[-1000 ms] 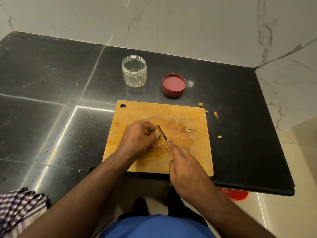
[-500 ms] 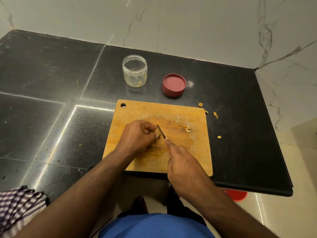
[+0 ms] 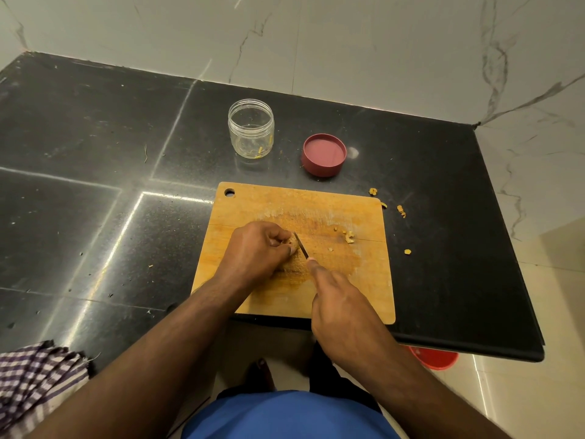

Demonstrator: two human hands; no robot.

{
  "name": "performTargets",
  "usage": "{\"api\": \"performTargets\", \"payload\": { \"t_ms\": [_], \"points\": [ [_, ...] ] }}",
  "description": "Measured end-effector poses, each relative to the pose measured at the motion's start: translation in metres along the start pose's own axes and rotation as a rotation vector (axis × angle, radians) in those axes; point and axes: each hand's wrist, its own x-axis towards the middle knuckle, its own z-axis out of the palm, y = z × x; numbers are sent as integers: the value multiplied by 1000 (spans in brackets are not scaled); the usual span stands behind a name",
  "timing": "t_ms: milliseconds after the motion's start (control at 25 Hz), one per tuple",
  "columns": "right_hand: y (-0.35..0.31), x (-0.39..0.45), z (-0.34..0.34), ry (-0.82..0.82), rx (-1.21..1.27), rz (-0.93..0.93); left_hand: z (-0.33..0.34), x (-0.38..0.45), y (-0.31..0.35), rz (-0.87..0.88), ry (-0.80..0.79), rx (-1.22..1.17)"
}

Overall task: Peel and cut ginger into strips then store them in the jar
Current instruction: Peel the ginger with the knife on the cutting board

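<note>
The ginger [image 3: 292, 245] lies near the middle of the wooden cutting board [image 3: 364, 280], mostly hidden under the left hand [image 3: 258, 248], whose curled fingers pinch it down against the wood. The knife [image 3: 301, 245] has its blade set against the ginger's right side, edge down; the right hand [image 3: 340, 299] grips the handle with fingers wrapped round it and the forefinger stretched along the blade's back.

A few small cut bits [image 3: 349, 237] lie on the board to the right of the blade. The board's near edge runs close to the counter's near edge, and its right side is bare wood.

The black counter [image 3: 95, 232] spreads wide and open to the left of the board. Far from the board stands the clear jar [image 3: 251, 128], upright and uncapped, with a few yellow strips at its bottom; its red lid [image 3: 324, 154] lies to the right, well apart, hollow side up. Peel scraps [image 3: 401, 211] are scattered off the board's far-right corner and right edge. A checked cloth [image 3: 34, 381] hangs at the near-left corner.
</note>
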Motion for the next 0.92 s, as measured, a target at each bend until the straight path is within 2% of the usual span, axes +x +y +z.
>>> {"api": "performTargets", "payload": {
  "t_ms": [480, 680, 920],
  "points": [
    [7, 2, 7, 22, 23, -8, 0, 0, -1, 9, -1, 15],
    [13, -25, 9, 39, 47, -8, 0, -2, 0, 0, 9, -4],
    [21, -37, -13, 62, 200, 32, -2, -1, -3, -23, -29, -12]
  ]
}}
